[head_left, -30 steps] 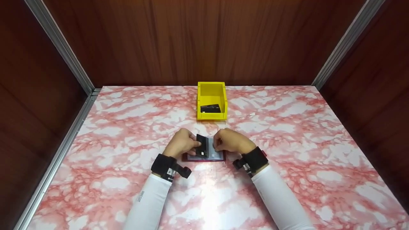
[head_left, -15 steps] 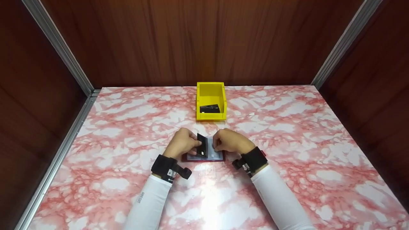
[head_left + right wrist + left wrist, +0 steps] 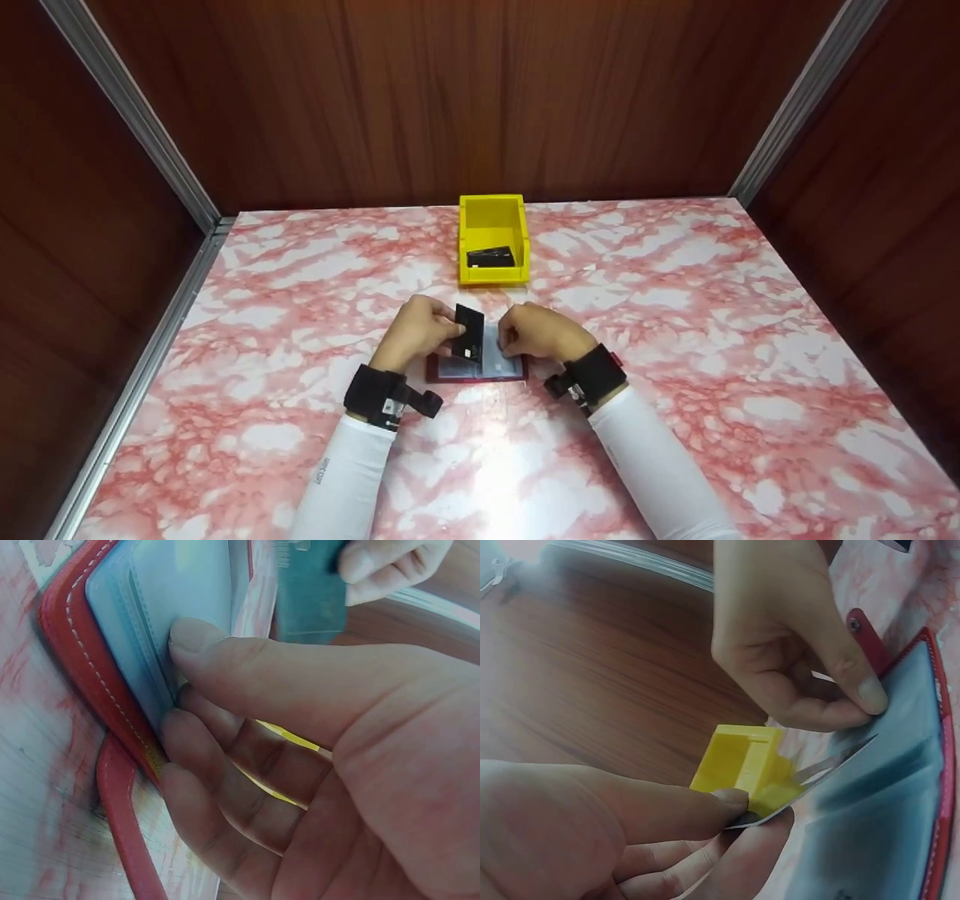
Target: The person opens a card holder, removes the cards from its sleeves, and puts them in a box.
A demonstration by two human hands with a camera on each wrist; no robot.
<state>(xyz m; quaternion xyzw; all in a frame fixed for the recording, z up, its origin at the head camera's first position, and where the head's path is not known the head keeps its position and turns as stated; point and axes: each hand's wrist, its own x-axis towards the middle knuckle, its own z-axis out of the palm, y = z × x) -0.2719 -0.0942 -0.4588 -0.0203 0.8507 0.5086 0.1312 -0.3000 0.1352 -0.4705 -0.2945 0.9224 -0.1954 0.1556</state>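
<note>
My left hand [image 3: 420,330] pinches a black card [image 3: 469,334] between thumb and fingers, holding it tilted above an open red card holder [image 3: 480,380]. In the left wrist view the card is seen nearly edge-on. Clear plastic sleeves [image 3: 877,787] fill the holder, whose red cover [image 3: 64,604] has white stitching and a snap strap [image 3: 866,641]. On the holder's right side, my right hand [image 3: 544,330] pinches the edge of the clear sleeves [image 3: 161,585] between thumb and forefinger. The right wrist view shows the card [image 3: 311,600] apart from those sleeves.
Behind the holder stands a yellow bin [image 3: 493,276] with several black cards [image 3: 491,257] inside. The pink-and-white marbled table [image 3: 660,300] is bounded by brown wood-grain panels [image 3: 480,97] at the back and sides, with metal rails at the corners.
My left hand has shifted slightly left and drawn the black card up, away from the sleeves. My right hand stays at the holder's right edge.
</note>
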